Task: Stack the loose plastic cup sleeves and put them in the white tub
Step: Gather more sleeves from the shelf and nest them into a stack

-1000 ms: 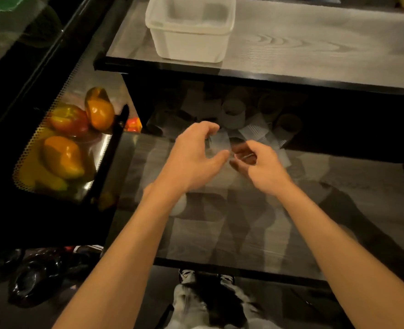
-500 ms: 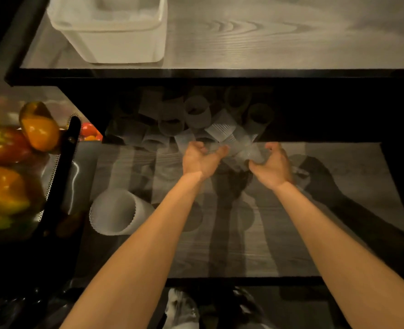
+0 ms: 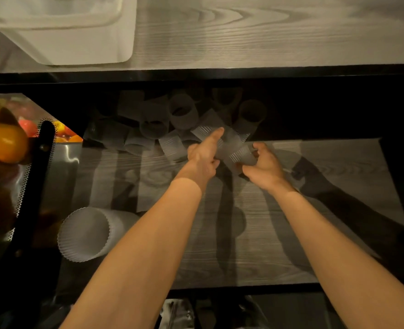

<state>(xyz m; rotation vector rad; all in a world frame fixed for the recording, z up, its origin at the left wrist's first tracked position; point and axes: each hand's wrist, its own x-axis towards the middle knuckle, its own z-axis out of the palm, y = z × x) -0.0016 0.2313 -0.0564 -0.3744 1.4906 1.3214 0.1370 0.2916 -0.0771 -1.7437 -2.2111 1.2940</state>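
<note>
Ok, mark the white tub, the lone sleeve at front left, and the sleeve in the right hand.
white tub point(image 3: 82, 46): head view, near wall.
lone sleeve point(image 3: 84, 236): head view, open end.
held sleeve point(image 3: 241, 156): head view, ribbed face.

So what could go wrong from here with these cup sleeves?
1. The right hand grips a ribbed sleeve that looks thin and see-through; a hard squeeze could crease it so it will not nest.
2. The pile of sleeves lies in deep shadow under the upper shelf, so some may be missed.
3. The lone sleeve lies on its side near the front left edge, apart from the pile, and might roll off or be forgotten.
</note>
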